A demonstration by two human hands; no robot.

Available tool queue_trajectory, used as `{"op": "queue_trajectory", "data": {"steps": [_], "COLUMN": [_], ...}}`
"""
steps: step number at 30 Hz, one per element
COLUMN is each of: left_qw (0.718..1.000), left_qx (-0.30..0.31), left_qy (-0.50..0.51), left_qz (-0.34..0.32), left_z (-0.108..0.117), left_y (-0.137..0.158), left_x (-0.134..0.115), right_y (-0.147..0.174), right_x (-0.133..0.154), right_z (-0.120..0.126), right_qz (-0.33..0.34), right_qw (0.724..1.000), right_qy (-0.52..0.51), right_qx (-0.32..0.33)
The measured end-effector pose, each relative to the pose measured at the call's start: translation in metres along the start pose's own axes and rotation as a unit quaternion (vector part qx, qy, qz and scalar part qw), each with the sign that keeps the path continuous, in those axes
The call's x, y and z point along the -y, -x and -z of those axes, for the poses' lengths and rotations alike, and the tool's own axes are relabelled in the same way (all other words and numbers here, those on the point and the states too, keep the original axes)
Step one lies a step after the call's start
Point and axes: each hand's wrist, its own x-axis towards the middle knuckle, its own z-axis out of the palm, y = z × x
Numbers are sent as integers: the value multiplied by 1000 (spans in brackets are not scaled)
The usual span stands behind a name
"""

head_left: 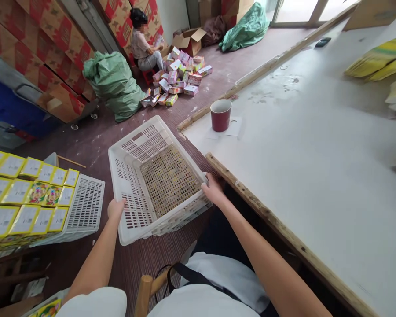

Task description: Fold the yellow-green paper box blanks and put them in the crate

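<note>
A white plastic crate (135, 232) with slotted walls hangs tilted in front of me, its open top facing up toward me. Its latticed floor shows specks of dirt and no goods. My left hand (116, 210) grips the rim on the near left side, fingers wrapped over the edge. On the right side of the rim, my right hand (214, 190) is closed around the edge, with the thumb on top. Both hands' fingertips are partly hidden by the crate wall.
White table (284, 176) with wooden edging on the right, bearing a red mug (220, 115) near its corner. At left, a crate (86, 207) holds yellow boxes (20, 193). A seated person (145, 44) is beside piled cartons (181, 75). A green sack (114, 83) stands left.
</note>
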Motion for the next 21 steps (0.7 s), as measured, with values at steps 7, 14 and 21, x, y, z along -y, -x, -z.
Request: {"op": "queue_trajectory", "data": {"steps": [7, 14, 21], "left_qw": [998, 997, 996], "left_qx": [51, 69, 70], "left_qy": [-23, -6, 13], "left_qz": [34, 44, 54], "left_z": [8, 15, 8], "left_y": [2, 1, 27], "left_x": [-9, -9, -16], "right_y": [15, 45, 21], "right_x": [8, 11, -4], "right_z": [-5, -20, -9], "right_qz": [-36, -48, -17], "right_qw": [998, 995, 996], "right_qy": [47, 72, 55], "right_qx": [-28, -41, -74]}}
